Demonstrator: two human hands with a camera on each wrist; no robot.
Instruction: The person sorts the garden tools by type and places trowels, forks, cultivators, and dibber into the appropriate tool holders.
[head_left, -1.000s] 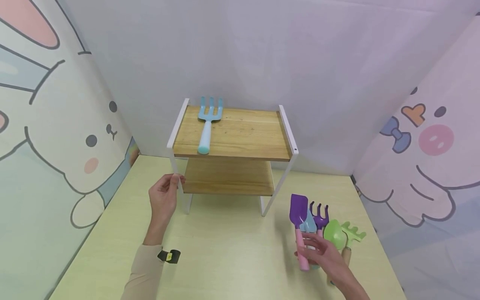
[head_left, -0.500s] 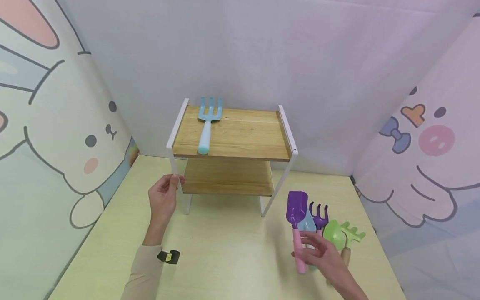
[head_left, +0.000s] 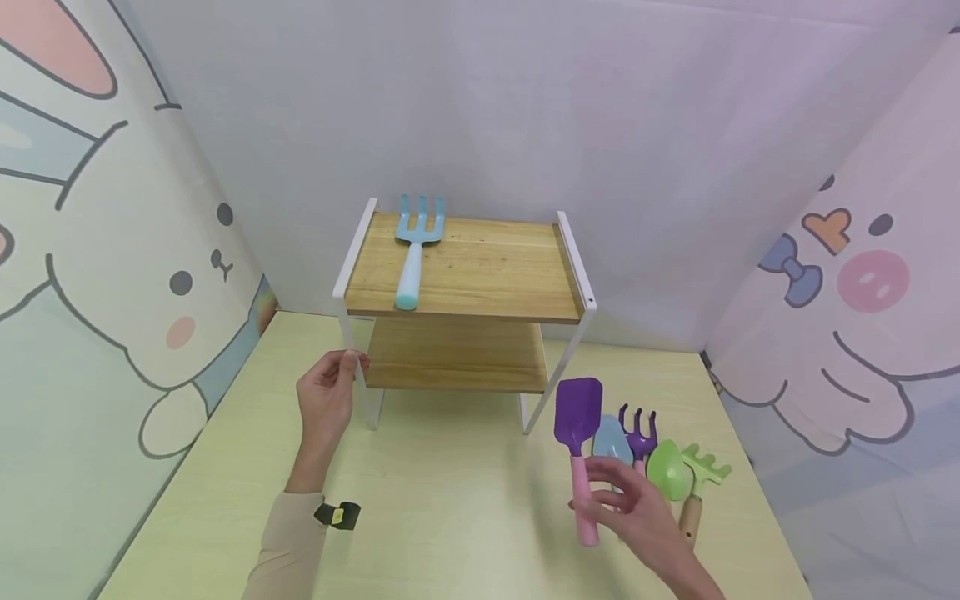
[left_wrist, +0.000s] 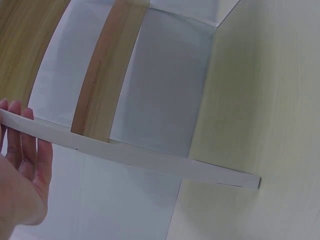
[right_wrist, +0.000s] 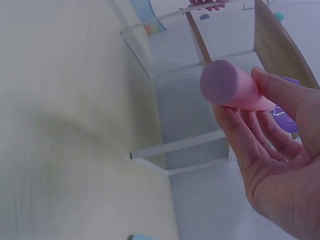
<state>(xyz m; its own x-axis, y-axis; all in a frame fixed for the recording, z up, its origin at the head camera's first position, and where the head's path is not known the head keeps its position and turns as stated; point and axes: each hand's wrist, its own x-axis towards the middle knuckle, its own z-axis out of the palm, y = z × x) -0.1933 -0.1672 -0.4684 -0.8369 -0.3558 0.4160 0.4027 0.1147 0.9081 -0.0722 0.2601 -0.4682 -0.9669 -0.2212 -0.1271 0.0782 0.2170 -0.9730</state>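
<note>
My right hand [head_left: 633, 508] pinches the pink handle of a garden trowel [head_left: 577, 417] with a purple blade. The trowel is held up over the table, blade pointing away, and the handle's end faces the camera in the right wrist view. My left hand [head_left: 327, 392] grips the white left front leg [left_wrist: 135, 156] of a two-tier shelf [head_left: 480, 267], fingers behind the leg in the left wrist view. On the shelf's wooden top, at the left, lies a light-blue hand fork [head_left: 415, 250], tines toward the back.
On the table [head_left: 435, 517] at the right lie a light-blue trowel [head_left: 612, 439], a purple hand fork [head_left: 640, 437], a green trowel [head_left: 669, 471] and a green rake [head_left: 705, 467]. Curtains with cartoon animals stand at both sides, and a pale curtain [head_left: 480, 100] hangs behind the shelf.
My right hand has carried the purple trowel a little left, away from the other tools, and its blade stands slightly farther back. My left hand stays at the shelf leg.
</note>
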